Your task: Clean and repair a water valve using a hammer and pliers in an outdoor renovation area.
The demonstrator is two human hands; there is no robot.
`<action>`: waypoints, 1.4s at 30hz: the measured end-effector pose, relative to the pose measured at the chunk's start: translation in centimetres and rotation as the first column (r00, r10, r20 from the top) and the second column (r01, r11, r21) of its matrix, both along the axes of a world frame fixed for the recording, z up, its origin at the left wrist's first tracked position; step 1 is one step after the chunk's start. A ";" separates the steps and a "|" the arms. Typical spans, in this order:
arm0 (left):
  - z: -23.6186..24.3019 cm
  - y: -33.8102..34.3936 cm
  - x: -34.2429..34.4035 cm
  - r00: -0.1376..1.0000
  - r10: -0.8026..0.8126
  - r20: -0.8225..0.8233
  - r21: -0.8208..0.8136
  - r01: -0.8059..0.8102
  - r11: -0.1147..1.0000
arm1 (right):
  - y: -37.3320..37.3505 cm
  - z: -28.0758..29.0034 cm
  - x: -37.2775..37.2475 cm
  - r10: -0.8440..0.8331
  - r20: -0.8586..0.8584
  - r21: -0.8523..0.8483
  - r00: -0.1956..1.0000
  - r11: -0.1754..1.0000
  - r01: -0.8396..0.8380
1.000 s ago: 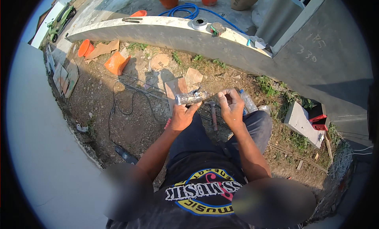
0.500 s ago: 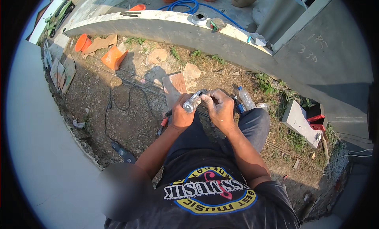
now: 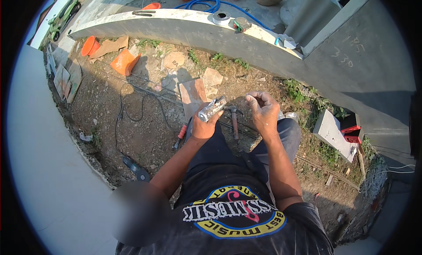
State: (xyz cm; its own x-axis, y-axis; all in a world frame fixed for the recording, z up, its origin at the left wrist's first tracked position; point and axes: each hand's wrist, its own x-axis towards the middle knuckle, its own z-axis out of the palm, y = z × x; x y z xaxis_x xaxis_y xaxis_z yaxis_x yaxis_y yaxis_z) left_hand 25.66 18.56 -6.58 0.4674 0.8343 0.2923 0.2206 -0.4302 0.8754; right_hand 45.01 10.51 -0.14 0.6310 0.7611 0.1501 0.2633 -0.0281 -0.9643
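My left hand (image 3: 204, 126) is closed round a short silver cylinder (image 3: 211, 110), its surface wrinkled like foil and its far end ragged. I cannot make out exactly what it is. To the right, apart from the cylinder, my right hand (image 3: 265, 114) is raised with thumb and fingers drawn together. Whatever they pinch, if anything, is too small to tell. Between my hands, lower down, a claw hammer (image 3: 234, 124) lies on the ground with its head away from me. A tool with a red handle (image 3: 182, 132) lies left of my left hand.
A power tool (image 3: 135, 168) with a black cord lies on the dirt at left. A tile piece (image 3: 192, 94) rests ahead. An orange bucket (image 3: 90, 46) stands near a low wall (image 3: 176, 33), which carries a white spool (image 3: 221, 18). Beyond it lies a blue hose (image 3: 211, 3).
My right hand has come away from the silver cylinder and moved right. The cylinder has shifted slightly left in my left hand. The hammer on the ground now shows between my hands.
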 end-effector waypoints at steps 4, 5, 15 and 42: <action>0.0 0.6 -1.7 0.998 -0.061 0.010 -0.108 0.062 0.992 | 0.4 -5.0 2.4 0.080 0.005 -0.207 0.997 0.975 -0.078; 0.6 0.9 -1.6 0.994 -0.111 -0.008 -0.062 0.111 0.992 | 0.5 -6.5 2.7 0.110 0.021 -0.294 0.994 0.951 -0.099; 0.6 0.8 -5.1 0.959 -0.242 0.149 -0.429 0.283 0.858 | 2.2 -12.4 2.8 0.071 -0.017 -0.391 0.997 0.918 -0.072; 0.5 1.9 -11.1 0.966 -0.170 -0.197 -0.267 0.114 0.957 | 3.9 -21.6 3.1 0.135 0.248 -0.497 0.959 0.868 0.006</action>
State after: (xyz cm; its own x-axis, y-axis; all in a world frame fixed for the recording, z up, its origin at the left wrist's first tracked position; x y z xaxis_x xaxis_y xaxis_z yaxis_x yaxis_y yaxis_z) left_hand 14.51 20.42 -6.04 0.6147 0.7878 -0.0386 0.3685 -0.2435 0.8972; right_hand 48.12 14.42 -21.73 0.5675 0.8176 -0.0971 0.5249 -0.4501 -0.7224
